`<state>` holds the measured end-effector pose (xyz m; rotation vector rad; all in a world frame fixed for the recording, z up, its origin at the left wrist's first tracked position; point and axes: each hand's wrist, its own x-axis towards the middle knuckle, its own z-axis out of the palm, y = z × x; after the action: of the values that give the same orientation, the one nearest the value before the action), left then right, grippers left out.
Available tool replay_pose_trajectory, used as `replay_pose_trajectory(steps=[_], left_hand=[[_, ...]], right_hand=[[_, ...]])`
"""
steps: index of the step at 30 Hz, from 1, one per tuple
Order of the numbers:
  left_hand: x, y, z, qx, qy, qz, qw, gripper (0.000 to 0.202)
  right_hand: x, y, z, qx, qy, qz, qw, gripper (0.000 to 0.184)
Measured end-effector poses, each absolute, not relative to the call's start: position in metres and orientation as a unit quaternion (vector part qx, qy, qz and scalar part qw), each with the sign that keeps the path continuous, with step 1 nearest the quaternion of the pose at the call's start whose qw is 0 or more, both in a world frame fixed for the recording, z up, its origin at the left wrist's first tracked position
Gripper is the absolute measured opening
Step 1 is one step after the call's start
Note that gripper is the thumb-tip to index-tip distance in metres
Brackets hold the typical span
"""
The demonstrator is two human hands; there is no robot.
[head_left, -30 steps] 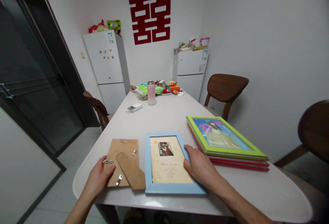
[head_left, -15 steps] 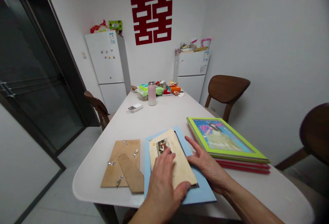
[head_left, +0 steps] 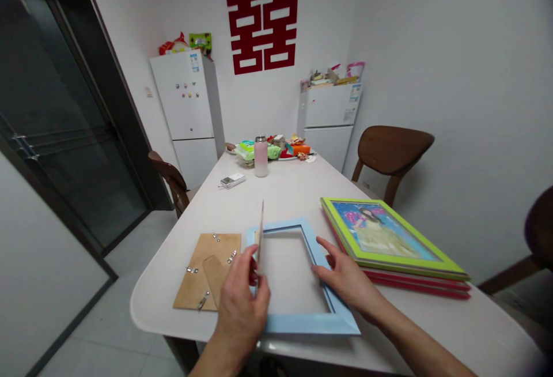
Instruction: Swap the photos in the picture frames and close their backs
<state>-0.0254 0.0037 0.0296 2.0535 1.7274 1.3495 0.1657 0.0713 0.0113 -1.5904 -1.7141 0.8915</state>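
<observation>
A light blue picture frame point(head_left: 318, 324) lies flat on the white table point(head_left: 285, 192) near its front edge, and its opening shows the bare tabletop. My left hand point(head_left: 241, 308) is closed on a thin photo card point(head_left: 260, 233), held upright and edge-on over the frame's left side. Resting on the frame's right rail is my right hand point(head_left: 345, 279), fingers spread and holding nothing. A brown backing board point(head_left: 203, 270) with metal clips and a stand lies left of the frame.
A stack of frames, green point(head_left: 389, 233) on top of red ones, lies at the right. Farther back stand a pink bottle point(head_left: 261, 157), a small silver device point(head_left: 232, 180) and a cluttered tray point(head_left: 276, 149). Wooden chairs point(head_left: 391, 152) flank the table; two white fridges stand behind.
My left hand left the backing board, took the photo card out of the blue frame and raised it upright. The frame's opening now shows the tabletop. My right hand stayed on the frame.
</observation>
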Motion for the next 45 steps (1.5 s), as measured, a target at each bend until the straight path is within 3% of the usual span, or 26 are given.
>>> replay_pose_trajectory(steps=[7,13,18,21,25,29,34,38,42,45], left_hand=[[-0.090,-0.007,0.004,0.582,0.703,0.396,0.105,0.045],[-0.097,-0.013,-0.007,0.623,0.733,0.265,0.057,0.052],[-0.099,-0.012,0.000,0.656,0.728,0.200,-0.013,0.043],[-0.096,-0.013,0.001,0.677,0.706,0.209,-0.012,0.043],[-0.080,-0.014,-0.004,0.738,0.630,0.237,0.046,0.052],[-0.063,-0.008,-0.008,0.764,0.582,0.267,0.077,0.059],[-0.052,0.006,0.007,0.699,0.536,0.465,0.086,0.044],[-0.034,0.007,0.023,0.496,0.548,0.634,0.225,0.035],[-0.017,0.006,0.021,0.395,0.497,0.659,0.404,0.042],[-0.020,0.009,0.013,0.408,0.486,0.637,0.437,0.054]], right_hand=[[0.172,0.074,-0.010,-0.622,-0.739,0.140,0.218,0.053],[0.173,0.073,-0.016,-0.612,-0.770,0.067,0.169,0.044],[0.168,0.070,-0.010,-0.577,-0.783,0.035,0.229,0.038],[0.147,0.067,-0.005,-0.544,-0.772,0.126,0.304,0.041],[0.106,0.069,-0.005,-0.521,-0.661,0.434,0.320,0.055],[0.075,0.069,0.010,-0.429,-0.552,0.627,0.343,0.044],[0.070,0.057,0.044,-0.352,-0.539,0.621,0.447,0.044],[0.079,0.055,0.037,-0.441,-0.480,0.595,0.472,0.056],[0.098,0.061,0.022,-0.423,-0.400,0.652,0.486,0.052],[0.120,0.071,0.019,-0.433,-0.412,0.636,0.488,0.052]])
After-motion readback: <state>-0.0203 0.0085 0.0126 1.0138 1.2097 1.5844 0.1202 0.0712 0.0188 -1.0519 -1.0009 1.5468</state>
